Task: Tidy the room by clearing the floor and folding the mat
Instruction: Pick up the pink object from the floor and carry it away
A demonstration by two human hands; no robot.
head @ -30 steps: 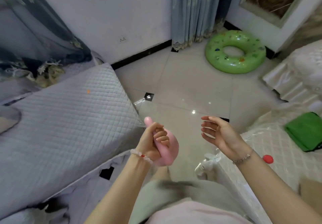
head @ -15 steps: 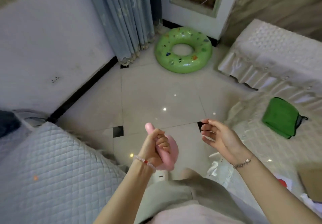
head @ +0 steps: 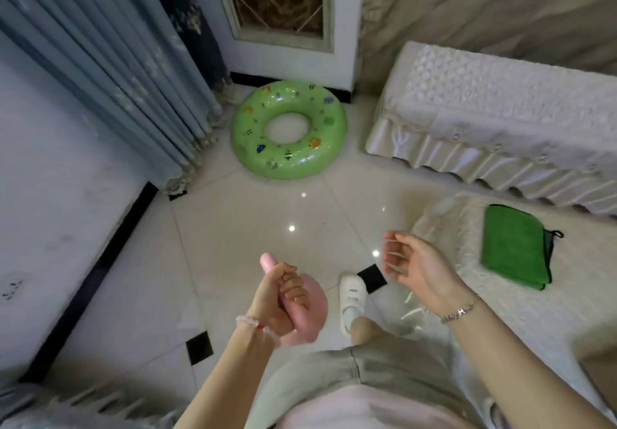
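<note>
The left hand (head: pixel 283 298) was in the lower centre of the frame, its fingers curled tightly round a pink soft object (head: pixel 317 311). The right hand (head: pixel 420 268) was beside it but apart, fingers loosely spread, holding nothing. The cream mat (head: pixel 551 321) lay at the right, a folded green cloth (head: pixel 514 248) on it. A green swim ring (head: pixel 288 129) lay on the floor (head: pixel 250 228), upper centre.

Hiding, blurring, cropping
Burying most of the pink object (head: pixel 317 311) under the left hand (head: pixel 277 298); smearing fingertips (head: pixel 400 240) of the right hand (head: pixel 424 271); cropping the mat (head: pixel 517 321) at right.
</note>
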